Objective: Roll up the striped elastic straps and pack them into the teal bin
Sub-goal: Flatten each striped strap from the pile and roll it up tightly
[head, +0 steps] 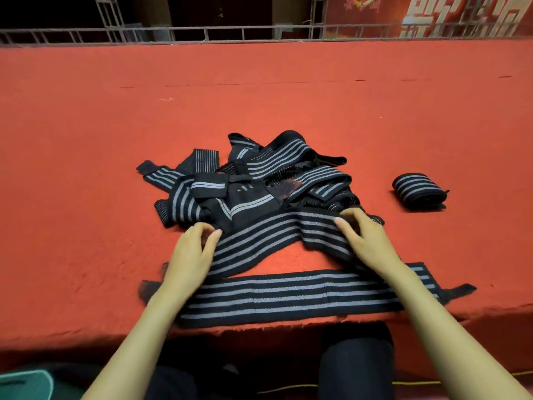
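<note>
The teal bin (24, 383) is cut off by the lower left corner. The left hand (189, 255) and right hand (366, 241) cover the parts of the strap (259, 241) they grip.

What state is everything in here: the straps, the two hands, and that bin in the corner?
Rolled strap: rolled up, lying apart from the pile, not binned.
Flat strap: unrolled, stretched flat along the near edge.
Held strap: unrolled, humped up between the hands.
Pile of straps: tangled, unrolled.
Left hand: grips the held strap.
Right hand: grips the held strap.
Teal bin: only a corner shows, contents hidden.
</note>
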